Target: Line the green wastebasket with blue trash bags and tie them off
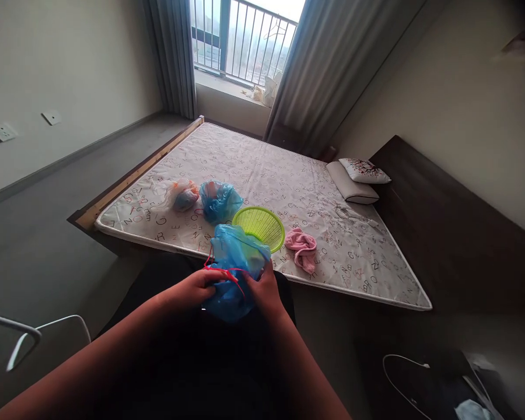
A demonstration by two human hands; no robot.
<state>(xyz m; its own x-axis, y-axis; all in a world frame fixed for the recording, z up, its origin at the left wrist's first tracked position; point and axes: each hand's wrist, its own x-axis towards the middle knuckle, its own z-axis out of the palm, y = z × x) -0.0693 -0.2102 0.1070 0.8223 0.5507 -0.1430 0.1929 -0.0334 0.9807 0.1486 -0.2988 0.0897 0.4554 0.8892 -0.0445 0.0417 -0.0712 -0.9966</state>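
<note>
Between my two hands, above my lap, is a blue plastic bag [234,251] with a thin red drawstring [221,269] running across it. My left hand [203,286] is closed on the bag's left side, at the string. On the right side my right hand [265,286] grips the bag with the thumb near the string. Just beyond the bag a green plastic basket [262,224] rests on the mattress, partly covered by the bag. Another blue plastic bag [219,201] lies left of the basket. A pink cloth [301,248] is crumpled at its right.
A clear bag with orange parts [184,193] lies on the patterned mattress [262,169]. Two pillows, one grey [350,185] and one printed [365,171], sit by the dark headboard [455,221]. A white metal frame [24,335] stands low at left; a white cable [402,357] lies at lower right.
</note>
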